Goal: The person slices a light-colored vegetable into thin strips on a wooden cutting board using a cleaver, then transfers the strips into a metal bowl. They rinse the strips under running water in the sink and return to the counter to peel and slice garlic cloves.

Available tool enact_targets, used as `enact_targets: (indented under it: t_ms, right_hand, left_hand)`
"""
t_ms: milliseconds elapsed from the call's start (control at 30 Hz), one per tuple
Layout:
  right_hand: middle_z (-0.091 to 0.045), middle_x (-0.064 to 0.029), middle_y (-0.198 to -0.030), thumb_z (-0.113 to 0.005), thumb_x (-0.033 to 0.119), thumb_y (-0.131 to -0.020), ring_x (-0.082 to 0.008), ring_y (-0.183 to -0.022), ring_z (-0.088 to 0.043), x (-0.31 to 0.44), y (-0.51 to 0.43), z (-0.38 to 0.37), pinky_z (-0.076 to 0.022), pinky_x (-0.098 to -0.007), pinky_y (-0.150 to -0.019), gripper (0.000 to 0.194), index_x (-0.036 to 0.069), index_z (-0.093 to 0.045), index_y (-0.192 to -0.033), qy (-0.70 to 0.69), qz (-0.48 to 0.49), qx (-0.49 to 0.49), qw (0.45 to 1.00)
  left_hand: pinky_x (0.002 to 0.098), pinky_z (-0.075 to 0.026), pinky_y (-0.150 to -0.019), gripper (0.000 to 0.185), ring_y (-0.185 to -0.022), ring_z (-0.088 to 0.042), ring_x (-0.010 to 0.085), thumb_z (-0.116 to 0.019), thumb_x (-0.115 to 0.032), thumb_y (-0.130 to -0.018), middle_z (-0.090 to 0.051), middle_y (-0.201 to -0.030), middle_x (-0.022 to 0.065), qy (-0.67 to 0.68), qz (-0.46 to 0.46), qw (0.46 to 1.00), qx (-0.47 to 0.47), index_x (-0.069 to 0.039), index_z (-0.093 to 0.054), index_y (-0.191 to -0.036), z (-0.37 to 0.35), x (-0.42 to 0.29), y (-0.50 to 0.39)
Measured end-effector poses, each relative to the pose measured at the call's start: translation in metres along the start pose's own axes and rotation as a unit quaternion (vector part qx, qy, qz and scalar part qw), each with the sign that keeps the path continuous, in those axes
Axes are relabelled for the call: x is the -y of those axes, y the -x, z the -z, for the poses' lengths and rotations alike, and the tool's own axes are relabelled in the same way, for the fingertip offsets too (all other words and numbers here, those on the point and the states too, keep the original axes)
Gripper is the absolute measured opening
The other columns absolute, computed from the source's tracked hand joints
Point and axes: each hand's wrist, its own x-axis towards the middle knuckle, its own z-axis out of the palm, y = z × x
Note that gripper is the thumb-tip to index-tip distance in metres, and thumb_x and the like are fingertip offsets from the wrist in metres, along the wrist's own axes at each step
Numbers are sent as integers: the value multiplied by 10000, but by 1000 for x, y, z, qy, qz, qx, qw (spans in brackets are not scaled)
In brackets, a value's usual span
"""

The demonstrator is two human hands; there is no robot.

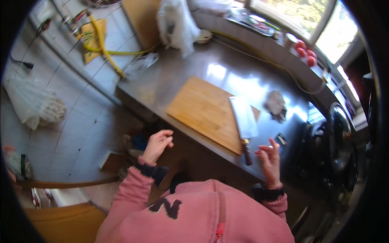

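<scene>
A wooden cutting board [203,111] lies on the metal countertop [209,51] in front of me. Across its right end rests a cleaver [243,117], broad blade pointing away and dark handle towards me. My right hand [270,158] hovers by that handle, apart from it, fingers spread and nothing held. Off the counter's front edge, to the left, is my left hand [158,145]. Its fingers are loosely bent with a gap to the thumb, and no object shows in it. Both wrists carry dark bands below pink sleeves.
A crumpled bag [276,104] sits right of the board, near a small dark packet [281,139]. Dark cookware [337,142] stands further right. Tomatoes [306,53] line the windowsill. A white plastic bag [179,24] stands at the back. Left are a yellow hose [98,36] and a wooden chair [65,223].
</scene>
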Motion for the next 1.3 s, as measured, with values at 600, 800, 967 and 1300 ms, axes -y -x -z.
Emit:
enact_targets:
  t_ms: [600,800,967,1300]
  right_hand:
    - [-593,-77,-1028,-504,43,-952,-142,-855,-603,23,-98,-92,-491,-276,-792,504,72,-314,-1418,-51,-38,-65,996]
    - [-585,-80,-1036,-483,17,-951,-139,-860,-601,29,-100,-115,-490,-267,-796,508,75,-304,-1423,-24,-49,-85,995]
    - [-592,-86,-1023,-495,23,-949,-143,-853,-606,37,-98,-151,-496,-270,-777,518,64,-299,-1426,4,-67,-121,990]
    - [-596,-84,-1016,-504,25,-951,-149,-839,-618,51,-117,-214,-499,-266,-751,521,60,-301,-1430,11,-63,-100,993]
  left_hand:
    - [388,-376,-1014,391,-1239,-441,330,-694,-158,-792,-449,-1336,187,-360,-179,902,-157,-129,-634,-1178,141,-64,-204]
    - [528,-156,-1109,416,-1363,-277,309,-695,-232,-776,-380,-1438,114,-541,-235,789,-172,-162,-641,-1183,162,-52,-263]
    - [605,-156,-1062,524,-1320,-356,261,-675,-275,-794,-475,-1358,72,-533,-111,839,-19,-98,-539,-1269,165,-14,-285]
    - [460,-303,-1023,285,-1151,-491,272,-672,-202,-819,-562,-1223,83,-419,-211,881,-63,-69,-644,-1070,201,-14,-292]
